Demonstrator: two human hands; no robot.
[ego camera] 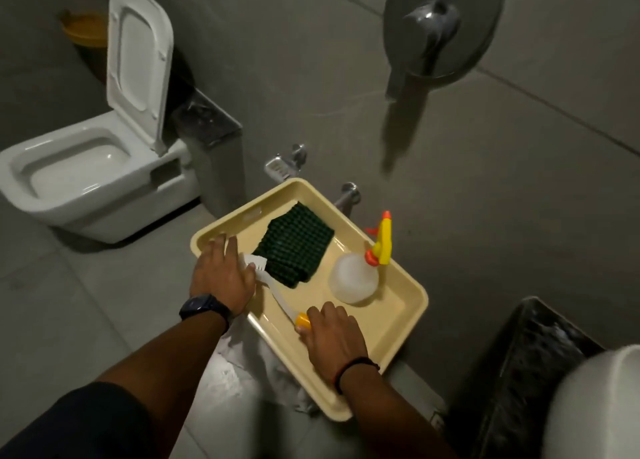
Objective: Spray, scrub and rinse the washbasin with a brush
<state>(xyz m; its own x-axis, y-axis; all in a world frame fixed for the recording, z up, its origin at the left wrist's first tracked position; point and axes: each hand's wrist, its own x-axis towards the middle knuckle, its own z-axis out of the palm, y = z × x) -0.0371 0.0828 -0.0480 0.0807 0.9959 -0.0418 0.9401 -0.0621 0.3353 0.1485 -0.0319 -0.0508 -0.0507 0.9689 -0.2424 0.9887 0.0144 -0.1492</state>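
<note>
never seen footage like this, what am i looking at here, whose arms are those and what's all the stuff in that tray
There is one picture, from a wide-angle camera worn on a person's head, looking down at their own arms in a bathroom. No robot is involved. A cream tray holds a green scrubbing cloth, a clear spray bottle with a yellow trigger, and a white brush with a yellow handle end. The left hand, with a watch on its wrist, rests at the bristle end; the right hand touches the handle end. Whether either hand is gripping is unclear. A toilet stands at the left with its lid up.
</note>
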